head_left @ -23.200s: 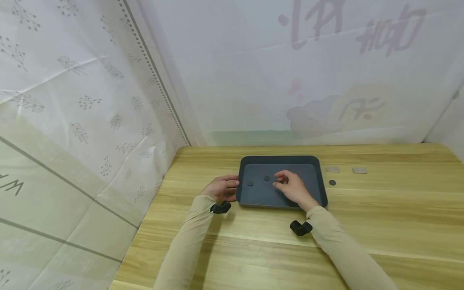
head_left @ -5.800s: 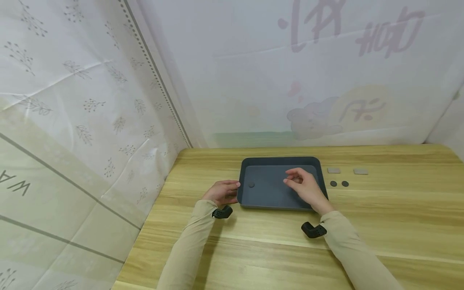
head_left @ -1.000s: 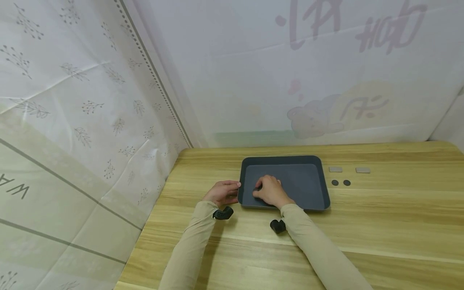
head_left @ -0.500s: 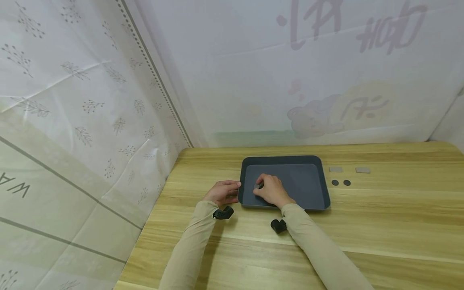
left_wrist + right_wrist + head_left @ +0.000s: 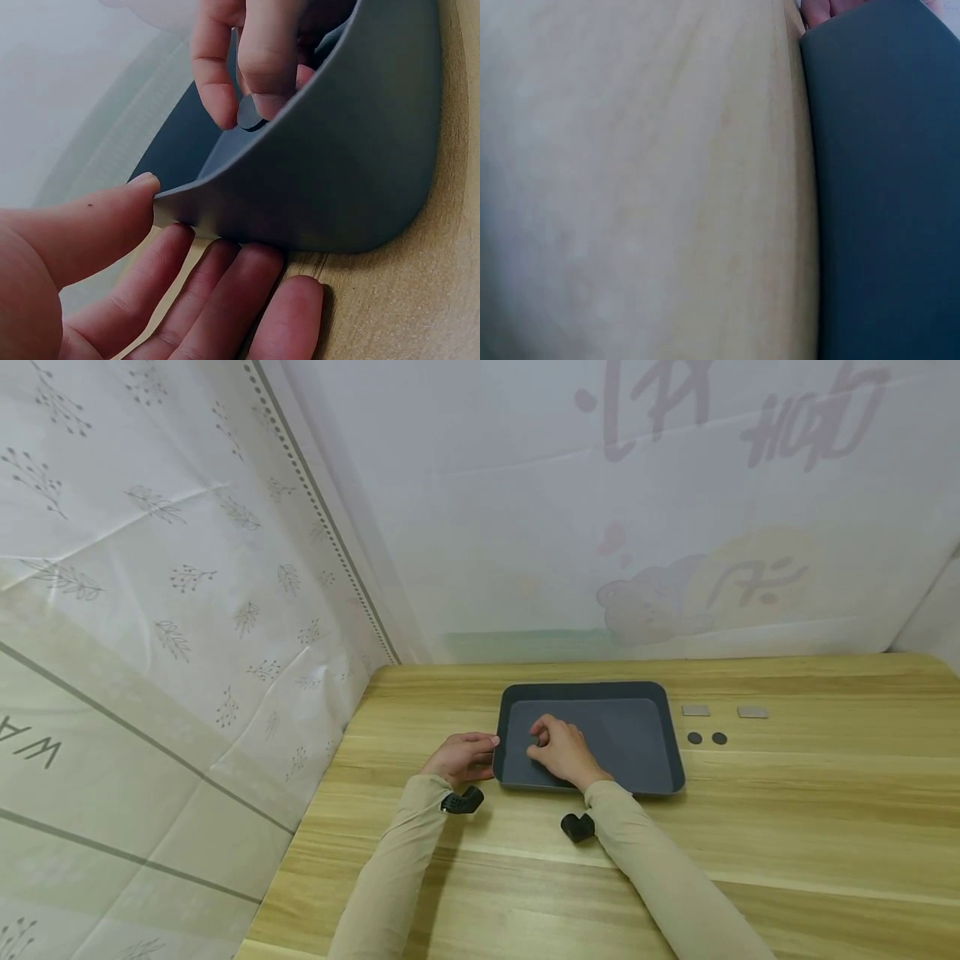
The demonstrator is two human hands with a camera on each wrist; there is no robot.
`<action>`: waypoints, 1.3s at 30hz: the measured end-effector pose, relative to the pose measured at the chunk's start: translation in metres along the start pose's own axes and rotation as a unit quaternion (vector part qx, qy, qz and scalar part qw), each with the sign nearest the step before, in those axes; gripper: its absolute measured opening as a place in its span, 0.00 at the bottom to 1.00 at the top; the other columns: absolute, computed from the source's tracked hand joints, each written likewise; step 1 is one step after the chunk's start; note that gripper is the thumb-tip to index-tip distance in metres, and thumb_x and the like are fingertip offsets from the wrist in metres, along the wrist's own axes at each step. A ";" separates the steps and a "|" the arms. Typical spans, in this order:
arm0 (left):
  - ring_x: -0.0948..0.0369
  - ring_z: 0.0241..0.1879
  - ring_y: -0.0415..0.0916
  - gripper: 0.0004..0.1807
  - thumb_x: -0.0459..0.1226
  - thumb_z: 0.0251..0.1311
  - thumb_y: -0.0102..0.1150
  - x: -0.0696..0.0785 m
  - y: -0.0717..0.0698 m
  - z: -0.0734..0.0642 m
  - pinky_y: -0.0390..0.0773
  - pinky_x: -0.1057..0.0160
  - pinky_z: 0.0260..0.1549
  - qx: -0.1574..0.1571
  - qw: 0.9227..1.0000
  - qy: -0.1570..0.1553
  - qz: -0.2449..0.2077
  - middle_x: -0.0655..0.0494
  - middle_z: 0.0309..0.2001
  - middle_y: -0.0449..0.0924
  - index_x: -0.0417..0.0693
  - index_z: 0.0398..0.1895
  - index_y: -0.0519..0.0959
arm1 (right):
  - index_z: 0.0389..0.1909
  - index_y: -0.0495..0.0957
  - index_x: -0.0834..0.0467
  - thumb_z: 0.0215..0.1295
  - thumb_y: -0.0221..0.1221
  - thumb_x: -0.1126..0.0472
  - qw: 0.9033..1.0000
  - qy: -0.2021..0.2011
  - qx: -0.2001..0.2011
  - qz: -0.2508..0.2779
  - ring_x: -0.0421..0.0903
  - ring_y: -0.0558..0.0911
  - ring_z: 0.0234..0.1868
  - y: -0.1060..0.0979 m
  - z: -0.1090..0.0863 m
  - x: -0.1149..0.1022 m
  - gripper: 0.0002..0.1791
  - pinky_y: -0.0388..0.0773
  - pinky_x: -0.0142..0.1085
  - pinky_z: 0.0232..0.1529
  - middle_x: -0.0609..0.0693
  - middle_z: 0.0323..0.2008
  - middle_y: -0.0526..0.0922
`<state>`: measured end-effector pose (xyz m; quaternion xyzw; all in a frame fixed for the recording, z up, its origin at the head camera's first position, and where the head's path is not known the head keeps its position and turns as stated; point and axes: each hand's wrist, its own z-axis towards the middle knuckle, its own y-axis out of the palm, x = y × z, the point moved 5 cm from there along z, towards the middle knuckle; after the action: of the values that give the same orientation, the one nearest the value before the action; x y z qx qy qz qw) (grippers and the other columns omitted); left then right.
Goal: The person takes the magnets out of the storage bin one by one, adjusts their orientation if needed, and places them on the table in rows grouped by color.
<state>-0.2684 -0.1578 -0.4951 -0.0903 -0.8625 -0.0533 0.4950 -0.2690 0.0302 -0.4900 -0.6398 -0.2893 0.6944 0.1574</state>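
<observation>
Between thumb and fingers, my right hand [image 5: 564, 753] pinches a small dark round disc [image 5: 249, 114] above the left part of the dark grey tray [image 5: 630, 743]. In the left wrist view the disc is tilted up at the fingertips, partly covered by a finger. My left hand [image 5: 462, 757] holds the tray's left side, thumb at the rim and fingertips against the outer wall. Blurred table surface fills much of the right wrist view, beside the tray's outer wall [image 5: 885, 180]; some fingers [image 5: 821, 9] show at its top edge.
Right of the tray, two dark discs [image 5: 694, 738] lie side by side on the wooden table [image 5: 825, 827]. Behind them are two flat grey rectangular pieces [image 5: 695, 711], spaced apart. A patterned cloth [image 5: 525, 527] hangs behind the table and along its left side.
Earlier, two discs lay in the tray and one on the table; later one and two. Over the last second my right hand has lifted the tray's disc slightly. My left hand has stayed put.
</observation>
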 end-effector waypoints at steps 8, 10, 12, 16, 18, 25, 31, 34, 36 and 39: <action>0.61 0.37 0.81 0.19 0.36 0.65 0.59 0.001 0.000 -0.002 0.82 0.61 0.37 0.008 1.000 0.001 0.004 0.54 0.37 0.83 0.36 0.57 0.76 | 0.47 0.80 0.56 0.62 0.61 0.61 1.000 0.003 -0.005 0.028 0.43 0.75 0.29 -0.001 -0.001 0.001 0.13 0.72 0.37 0.34 0.50 0.34 0.80; 0.61 0.38 0.80 0.19 0.36 0.65 0.59 0.001 0.000 -0.003 0.82 0.61 0.37 0.009 1.000 0.000 0.004 0.54 0.38 0.83 0.36 0.56 0.76 | 0.47 0.80 0.57 0.62 0.61 0.61 0.999 0.005 -0.006 0.039 0.44 0.75 0.30 -0.002 -0.001 0.000 0.13 0.73 0.38 0.35 0.50 0.35 0.81; 0.60 0.38 0.80 0.19 0.37 0.65 0.59 0.001 0.001 -0.003 0.82 0.61 0.37 0.010 1.000 0.000 0.004 0.53 0.38 0.83 0.36 0.57 0.76 | 0.47 0.80 0.56 0.61 0.61 0.61 0.999 0.010 -0.005 0.046 0.44 0.77 0.32 -0.002 -0.002 0.000 0.13 0.74 0.39 0.36 0.51 0.36 0.81; 0.60 0.39 0.80 0.20 0.37 0.65 0.59 0.001 0.000 -0.002 0.82 0.61 0.38 0.009 1.000 -0.002 0.007 0.52 0.40 0.82 0.37 0.57 0.76 | 0.47 0.80 0.57 0.61 0.62 0.62 0.998 0.017 -0.004 0.057 0.45 0.78 0.35 -0.003 -0.003 -0.001 0.13 0.75 0.41 0.38 0.52 0.38 0.82; 0.60 0.39 0.80 0.20 0.38 0.65 0.59 0.000 0.000 -0.001 0.82 0.61 0.38 0.009 1.000 -0.003 0.008 0.52 0.40 0.82 0.37 0.57 0.76 | 0.47 0.80 0.57 0.61 0.62 0.62 0.998 0.016 -0.001 0.055 0.45 0.78 0.35 -0.003 -0.002 -0.001 0.13 0.76 0.41 0.38 0.52 0.37 0.82; 0.59 0.38 0.80 0.21 0.37 0.66 0.58 -0.001 -0.001 0.001 0.82 0.61 0.36 0.008 1.000 -0.007 0.000 0.52 0.39 0.82 0.37 0.59 0.75 | 0.48 0.80 0.57 0.60 0.63 0.61 0.998 0.008 -0.004 0.065 0.46 0.79 0.37 -0.005 -0.002 0.001 0.14 0.77 0.42 0.39 0.52 0.38 0.83; 0.59 0.39 0.80 0.22 0.36 0.66 0.58 0.000 0.000 0.001 0.81 0.61 0.34 0.007 1.000 -0.008 0.000 0.49 0.42 0.81 0.38 0.62 0.73 | 0.48 0.80 0.58 0.61 0.64 0.62 0.997 0.003 -0.009 0.077 0.46 0.80 0.38 -0.012 -0.005 0.003 0.14 0.77 0.43 0.40 0.53 0.39 0.83; 0.58 0.39 0.80 0.23 0.36 0.66 0.57 0.000 -0.001 0.000 0.81 0.61 0.34 0.005 1.000 -0.010 0.000 0.48 0.43 0.81 0.39 0.63 0.72 | 0.49 0.79 0.58 0.61 0.64 0.61 0.997 0.005 -0.014 0.076 0.45 0.79 0.38 -0.016 -0.008 0.006 0.15 0.76 0.42 0.40 0.53 0.40 0.82; 0.59 0.39 0.80 0.23 0.36 0.67 0.57 0.000 -0.001 0.000 0.81 0.61 0.34 0.002 1.000 -0.012 -0.001 0.49 0.43 0.81 0.40 0.63 0.72 | 0.49 0.79 0.58 0.61 0.64 0.61 0.997 0.006 -0.016 0.075 0.46 0.79 0.38 -0.018 -0.010 0.007 0.15 0.76 0.42 0.40 0.53 0.40 0.82; 0.59 0.39 0.80 0.23 0.36 0.67 0.57 0.001 0.000 0.000 0.81 0.61 0.33 0.001 1.000 -0.018 0.001 0.50 0.43 0.81 0.42 0.64 0.71 | 0.50 0.79 0.58 0.61 0.64 0.61 0.997 0.008 -0.017 0.076 0.46 0.79 0.40 -0.023 -0.013 0.009 0.16 0.77 0.43 0.41 0.53 0.41 0.82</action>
<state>-0.2695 -0.1577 -0.4940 -0.0915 -0.8712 -0.0503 0.4797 -0.2614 0.0562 -0.4838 -0.6681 -0.2505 0.6941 0.0960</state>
